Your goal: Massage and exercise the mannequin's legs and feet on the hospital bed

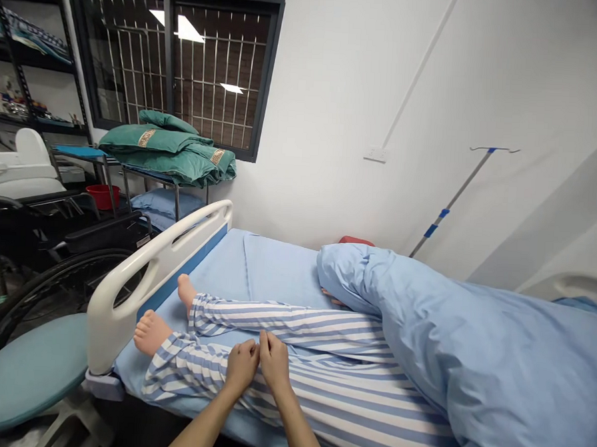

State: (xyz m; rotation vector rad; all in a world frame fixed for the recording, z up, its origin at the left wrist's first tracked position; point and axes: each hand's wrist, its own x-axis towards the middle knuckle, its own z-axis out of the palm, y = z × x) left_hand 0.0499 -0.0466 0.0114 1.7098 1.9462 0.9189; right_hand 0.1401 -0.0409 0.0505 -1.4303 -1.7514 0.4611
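My left hand (244, 365) and my right hand (273, 359) are side by side, thumbs close together, over the near leg of the figure on the bed. Both have their fingers curled in; whatever they hold, if anything, is hidden. Beneath them are blue-and-white striped trousers (340, 392) on two outstretched legs. Bare feet (153, 333), which look like a manikin's, point toward the bed's end board (125, 288). A light blue quilt (423, 323) is bunched over the upper body at the right. Whether my hands touch the trousers, I cannot tell.
A light blue sheet (276, 269) covers the mattress. At the left stand a round teal-topped stool (30, 369) and a wheelchair (50, 284). Folded green quilts (167, 146) lie under the window. An IV pole (452, 201) rises behind the bed.
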